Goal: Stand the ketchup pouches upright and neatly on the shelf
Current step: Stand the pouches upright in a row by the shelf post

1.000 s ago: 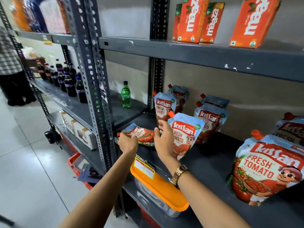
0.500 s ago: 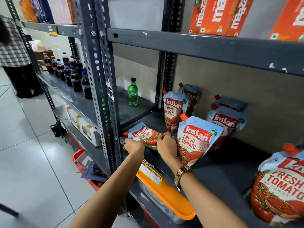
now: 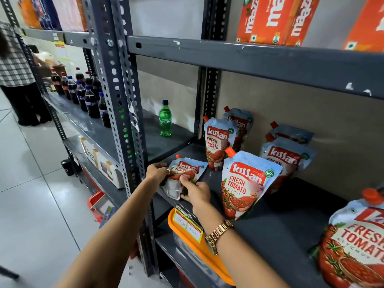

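Observation:
A ketchup pouch [image 3: 188, 170] lies tilted at the front left corner of the dark grey shelf [image 3: 276, 223], its silver base lifted toward me. My left hand [image 3: 156, 171] grips its left edge and my right hand [image 3: 196, 191] holds its lower right corner. An upright pouch [image 3: 245, 183] stands just right of my right hand. Two more pouches [image 3: 217, 143] stand behind it at the left, two pouches [image 3: 284, 161] lean at the back wall, and a large one [image 3: 355, 244] stands at the far right.
A perforated steel upright [image 3: 120, 100] rises just left of my left hand. A green bottle [image 3: 165, 119] and dark soda bottles [image 3: 87, 96] stand on the neighbouring shelf. An orange-lidded bin [image 3: 199, 252] juts out below. Orange juice cartons [image 3: 272, 17] sit above. A person [image 3: 16, 73] stands far left.
My right hand left the upright pouch and moved down to the lying pouch. Both hands now hold that pouch, and its bottom end has lifted off the shelf.

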Motion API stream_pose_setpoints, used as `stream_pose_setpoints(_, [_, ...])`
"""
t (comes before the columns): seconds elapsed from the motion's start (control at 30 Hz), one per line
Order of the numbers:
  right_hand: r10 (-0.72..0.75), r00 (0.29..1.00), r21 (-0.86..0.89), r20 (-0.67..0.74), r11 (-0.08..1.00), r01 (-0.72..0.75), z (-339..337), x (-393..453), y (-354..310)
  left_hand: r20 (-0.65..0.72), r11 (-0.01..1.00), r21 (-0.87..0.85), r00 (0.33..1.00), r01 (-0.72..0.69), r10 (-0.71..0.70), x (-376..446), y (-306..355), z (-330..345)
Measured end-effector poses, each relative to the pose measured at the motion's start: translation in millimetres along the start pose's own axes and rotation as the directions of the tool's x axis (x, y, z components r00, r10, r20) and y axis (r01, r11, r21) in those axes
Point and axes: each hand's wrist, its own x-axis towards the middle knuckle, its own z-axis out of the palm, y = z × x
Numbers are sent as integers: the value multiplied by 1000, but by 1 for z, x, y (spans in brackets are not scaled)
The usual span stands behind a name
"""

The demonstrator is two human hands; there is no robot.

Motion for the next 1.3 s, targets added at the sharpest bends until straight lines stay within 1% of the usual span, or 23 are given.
stream_pose_setpoints(0.03, [43, 999, 70, 4, 997, -43, 2, 2, 2, 18, 999, 44, 1000, 10, -11, 1, 2, -3])
stream_pose_setpoints(0.1, [98, 994, 127, 42, 987, -103, 4, 5, 1, 21, 987, 145, 997, 69, -73, 4, 6, -8])
stream_pose_setpoints(0.17, [133, 986, 102, 98, 985, -143, 4, 7, -3, 36, 961, 250, 991, 119, -132, 4, 11, -9])
stream_pose_setpoints(0.2, [142, 983, 80, 113, 985, -151, 3, 8, -4, 36, 947, 296, 990, 122, -138, 3, 13, -10])
stream_pose_setpoints(0.27, [126, 986, 59, 112, 989, -133, 3, 11, -5, 8, 937, 337, 995, 88, -96, 2, 14, -9])
stream_pose_setpoints(0.33, [74, 993, 50, 93, 996, -79, 6, 12, -5, -13, 950, 311, 1000, 29, -26, 3, 10, -10])
stream_pose_setpoints(0.4, [-8, 997, 19, 81, 1000, 6, 10, 12, -6, -5, 955, 287, 997, -70, 75, 3, 9, -10])
stream_pose_setpoints(0.47, [-106, 993, 4, 56, 994, 106, 14, 11, -9, -20, 954, 240, 982, -180, 190, 3, 12, -8])
stream_pose_setpoints(0.53, [-206, 979, 4, 16, 979, 206, 17, 13, -14, -50, 937, 190, 950, -294, 308, 2, 19, -5])
stream_pose_setpoints(0.6, [-296, 955, -77, -27, 953, 293, 21, 17, -18, -87, 918, 151, 920, -367, 382, 4, 25, 0])
stream_pose_setpoints(0.67, [-391, 920, -215, -29, 901, 376, 24, 24, -21, -121, 914, 112, 907, -391, 403, 9, 25, 4])
stream_pose_setpoints(0.73, [-457, 889, -347, 28, 830, 437, 23, 31, -21, -107, 916, 95, 911, -390, 399, 15, 17, 6])
stream_pose_setpoints(0.8, [-437, 893, -444, 105, 783, 435, 21, 39, -15, -55, 938, 26, 937, -345, 345, 22, 0, 7])
stream_pose_setpoints(0.83, [-409, 903, -451, 136, 786, 424, 20, 42, -9, -27, 953, -46, 954, -299, 298, 24, -9, 6])
stream_pose_setpoints(0.9, [-370, 911, -377, 183, 830, 412, 17, 47, 4, 10, 965, -152, 976, -213, 217, 31, -21, 3])
stream_pose_setpoints(0.97, [-353, 915, -305, 196, 865, 399, 16, 50, 13, 49, 970, -178, 983, -163, 175, 37, -25, 0])
stream_pose_setpoints(1.13, [-404, 904, -333, 144, 840, 428, 15, 55, 20, 158, 957, -275, 977, -92, 140, 42, -28, -4])
stream_pose_setpoints(1.3, [-422, 894, -355, 151, 821, 447, 12, 52, 19, 212, 967, -233, 965, -104, 155, 38, -27, -4])
